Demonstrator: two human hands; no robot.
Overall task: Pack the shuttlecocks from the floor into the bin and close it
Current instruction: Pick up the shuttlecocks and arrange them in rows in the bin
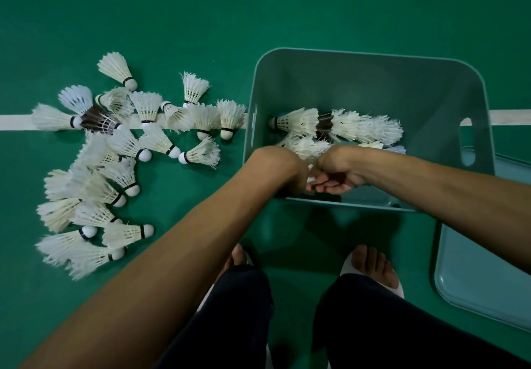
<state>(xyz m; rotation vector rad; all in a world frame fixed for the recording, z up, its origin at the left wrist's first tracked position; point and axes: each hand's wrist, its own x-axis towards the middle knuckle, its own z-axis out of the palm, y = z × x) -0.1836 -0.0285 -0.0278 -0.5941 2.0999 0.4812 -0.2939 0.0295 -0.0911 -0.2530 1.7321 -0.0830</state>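
The open teal bin (431,87) stands on the green floor. Inside it lie rows of nested white shuttlecocks (344,124), one with a dark skirt. Several more shuttlecocks (120,150) are scattered on the floor left of the bin, across the white line. Both my hands reach into the bin by its near wall. My left hand (296,177) bends down at the wrist, and its fingers are hidden. Beside it, my right hand (337,177) is palm up with curled fingers, and a bit of a white shuttlecock (311,180) shows at its fingertips.
The bin's teal lid (482,276) lies flat on the floor to the right of my feet. My feet, in white slippers (373,271), stand just in front of the bin. A white court line (17,122) runs left to right under the pile and the bin.
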